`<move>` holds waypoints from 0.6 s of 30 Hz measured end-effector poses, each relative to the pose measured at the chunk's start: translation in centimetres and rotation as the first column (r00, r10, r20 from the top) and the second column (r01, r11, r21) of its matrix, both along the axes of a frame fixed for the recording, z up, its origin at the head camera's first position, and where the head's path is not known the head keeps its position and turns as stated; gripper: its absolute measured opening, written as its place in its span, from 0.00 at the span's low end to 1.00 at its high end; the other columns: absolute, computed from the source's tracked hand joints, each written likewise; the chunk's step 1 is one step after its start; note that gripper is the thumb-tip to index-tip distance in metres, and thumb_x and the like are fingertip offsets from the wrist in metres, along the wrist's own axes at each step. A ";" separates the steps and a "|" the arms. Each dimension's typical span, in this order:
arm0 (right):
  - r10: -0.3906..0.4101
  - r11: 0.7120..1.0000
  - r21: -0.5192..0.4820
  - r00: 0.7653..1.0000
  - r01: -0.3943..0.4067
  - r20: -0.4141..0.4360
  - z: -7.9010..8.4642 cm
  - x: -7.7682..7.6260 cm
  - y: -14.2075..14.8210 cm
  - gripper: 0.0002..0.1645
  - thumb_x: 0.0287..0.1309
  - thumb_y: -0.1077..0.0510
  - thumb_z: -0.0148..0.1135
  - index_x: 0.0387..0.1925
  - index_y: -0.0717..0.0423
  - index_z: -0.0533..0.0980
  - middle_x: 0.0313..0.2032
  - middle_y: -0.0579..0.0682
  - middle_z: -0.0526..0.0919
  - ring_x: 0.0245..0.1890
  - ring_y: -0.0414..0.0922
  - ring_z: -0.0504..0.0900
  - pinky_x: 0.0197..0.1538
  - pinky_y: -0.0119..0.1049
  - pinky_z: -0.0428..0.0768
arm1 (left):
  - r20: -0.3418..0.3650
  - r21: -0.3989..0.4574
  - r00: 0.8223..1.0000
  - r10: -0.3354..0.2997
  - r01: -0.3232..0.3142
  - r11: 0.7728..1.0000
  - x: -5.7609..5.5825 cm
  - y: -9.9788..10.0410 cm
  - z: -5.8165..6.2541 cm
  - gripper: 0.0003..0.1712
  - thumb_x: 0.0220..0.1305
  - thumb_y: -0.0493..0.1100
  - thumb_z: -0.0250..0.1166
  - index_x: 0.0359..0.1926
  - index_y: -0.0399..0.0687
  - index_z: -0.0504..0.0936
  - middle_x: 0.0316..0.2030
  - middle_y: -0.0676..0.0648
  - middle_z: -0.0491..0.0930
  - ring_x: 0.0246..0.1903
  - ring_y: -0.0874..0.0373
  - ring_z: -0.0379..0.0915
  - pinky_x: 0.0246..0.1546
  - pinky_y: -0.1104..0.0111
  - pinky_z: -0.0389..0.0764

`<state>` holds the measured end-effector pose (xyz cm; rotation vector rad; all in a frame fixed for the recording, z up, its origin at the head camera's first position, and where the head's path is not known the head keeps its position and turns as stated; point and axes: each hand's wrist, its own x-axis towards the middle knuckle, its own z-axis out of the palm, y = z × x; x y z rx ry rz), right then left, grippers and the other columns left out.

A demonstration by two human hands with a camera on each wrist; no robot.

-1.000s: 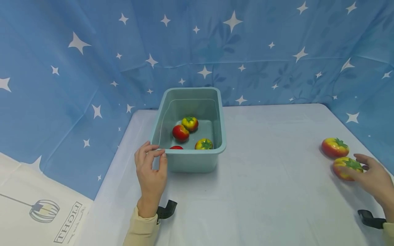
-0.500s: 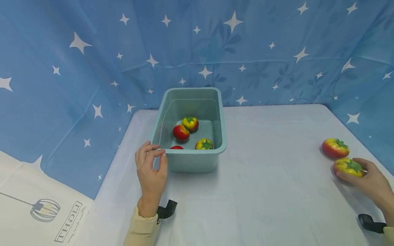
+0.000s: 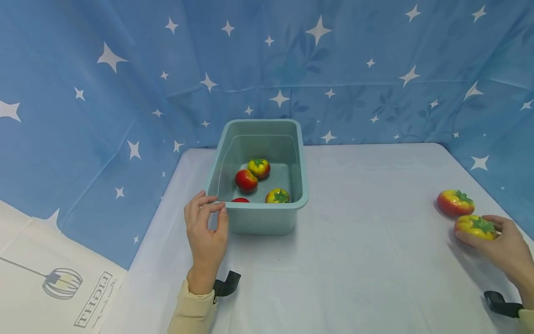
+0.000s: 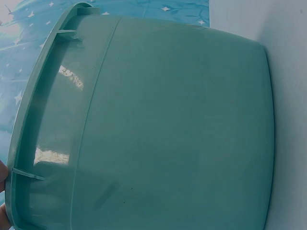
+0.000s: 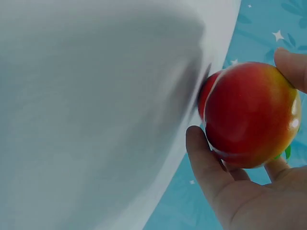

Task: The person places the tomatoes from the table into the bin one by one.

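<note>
My right hand (image 3: 506,243) grips a red-and-yellow tomato (image 3: 475,227) with a green leafy top, thumb on one side and fingers round the other. In the right wrist view that tomato (image 5: 252,115) shows its smooth red underside, close over the white tabletop. Just behind it sits a second tomato (image 3: 455,203). On the left, my left hand (image 3: 207,243) holds the front left corner of a blue-green plastic bin (image 3: 260,220) by the rim. Several tomatoes lie inside, among them a red one (image 3: 246,180) and a yellow one (image 3: 277,195); the front wall partly hides another.
A white cloth covers the table (image 3: 367,260), between the bin and the two tomatoes on the right. A blue curtain (image 3: 346,60) with white stars hangs along the back and sides. Cream printed fabric (image 3: 50,297) lies at the lower left.
My right hand has closed its thumb and fingers round the nearer tomato, which has shifted slightly. My left hand stays at the bin's corner.
</note>
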<state>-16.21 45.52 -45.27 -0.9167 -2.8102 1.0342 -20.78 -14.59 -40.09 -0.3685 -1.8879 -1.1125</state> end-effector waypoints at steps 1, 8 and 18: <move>-0.001 1.000 0.000 1.000 0.001 -0.013 0.3 0.0 -0.3 0.67 0.44 0.33 0.60 0.66 0.70 0.36 0.60 0.77 0.40 0.51 0.70 0.51 0.53 0.66 0.59 | -0.004 -0.001 1.000 0.001 -0.001 1.000 0.0 0.0 0.0 0.06 0.54 0.34 0.58 0.31 0.41 0.81 0.40 0.42 0.74 0.57 0.47 0.60 0.55 0.51 0.61; 0.002 1.000 0.022 0.995 0.000 -0.100 1.6 -0.5 -2.1 0.62 0.49 0.37 0.59 0.66 0.70 0.37 0.62 0.76 0.40 0.52 0.70 0.51 0.52 0.66 0.61 | 0.009 -0.006 1.000 0.003 -0.003 1.000 0.0 -0.1 -0.1 0.06 0.55 0.34 0.58 0.31 0.41 0.81 0.41 0.43 0.74 0.57 0.48 0.59 0.55 0.51 0.62; 0.047 0.999 0.005 0.970 -0.047 -0.238 3.6 -1.6 -4.9 0.55 0.53 0.41 0.57 0.68 0.62 0.39 0.66 0.69 0.39 0.56 0.68 0.51 0.55 0.65 0.58 | 0.002 0.003 1.000 -0.015 0.015 1.000 0.0 -0.1 -0.1 0.06 0.55 0.34 0.58 0.32 0.41 0.81 0.40 0.42 0.74 0.57 0.47 0.60 0.55 0.52 0.61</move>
